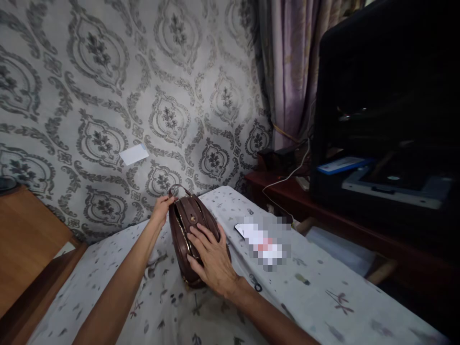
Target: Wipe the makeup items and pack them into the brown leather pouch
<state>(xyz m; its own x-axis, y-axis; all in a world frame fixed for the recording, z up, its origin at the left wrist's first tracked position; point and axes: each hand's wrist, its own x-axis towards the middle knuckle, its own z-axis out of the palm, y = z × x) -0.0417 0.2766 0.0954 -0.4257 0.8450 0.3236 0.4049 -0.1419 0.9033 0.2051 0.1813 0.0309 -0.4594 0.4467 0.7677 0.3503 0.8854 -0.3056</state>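
Observation:
A dark brown handbag (181,230) with gold-coloured zippers and a round metal fitting on top lies on the patterned white sheet. Its thin carrying handle (177,187) arches up at the far end. With fingers pinched together, my left hand (163,209) grips the bag's far left corner, close to the base of the handle. Across the top and right side of the bag rests my right hand (212,258), fingers spread and lying flat on it. The left zipper seam gapes slightly, but the inside is too dark to make out.
On the sheet (316,299) right of the bag lies a phone (247,230), partly blurred out. A wooden cabinet (32,239) stands at the left. To the right are a dark red table (280,191), a white cable (287,175) and a large black screen (388,96). Patterned wallpaper covers the wall behind.

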